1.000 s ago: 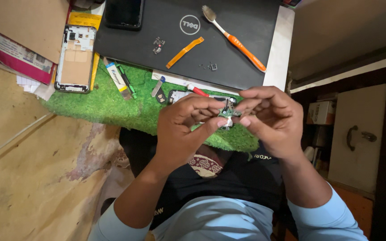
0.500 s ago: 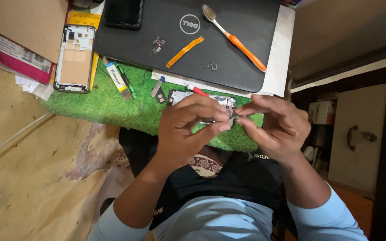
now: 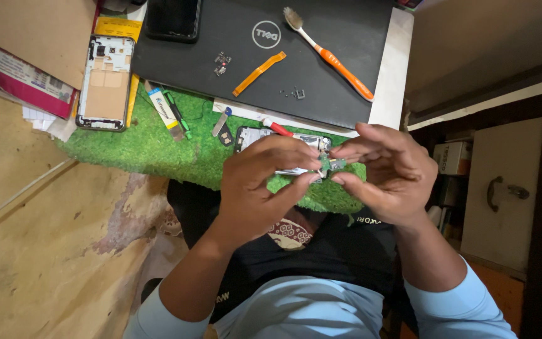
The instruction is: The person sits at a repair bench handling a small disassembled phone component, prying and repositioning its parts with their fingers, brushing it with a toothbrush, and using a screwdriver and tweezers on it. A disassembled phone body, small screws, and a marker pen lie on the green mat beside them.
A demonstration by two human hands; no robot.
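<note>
My left hand (image 3: 265, 182) and my right hand (image 3: 387, 172) meet above the near edge of a green grass-like mat (image 3: 152, 147). Between their fingertips they pinch a small green circuit board (image 3: 329, 164). A thin silvery piece (image 3: 293, 171) shows under my left thumb; what it is I cannot tell. Just behind the hands an opened phone body (image 3: 252, 135) lies on the mat, partly hidden by my left fingers. A red-handled tool (image 3: 278, 129) rests beside it.
A closed black laptop (image 3: 346, 37) bears an orange toothbrush (image 3: 337, 59), an orange flex strip (image 3: 258, 73), small parts (image 3: 222, 61) and a dark phone (image 3: 172, 19). A phone frame (image 3: 103, 81) lies at the left, a small tube (image 3: 161, 107) and green tool (image 3: 179, 116) on the mat. A cabinet (image 3: 503, 188) stands right.
Both hands have dropped slightly and moved right, still pinching the small board. My right fingers have spread a little wider around it.
</note>
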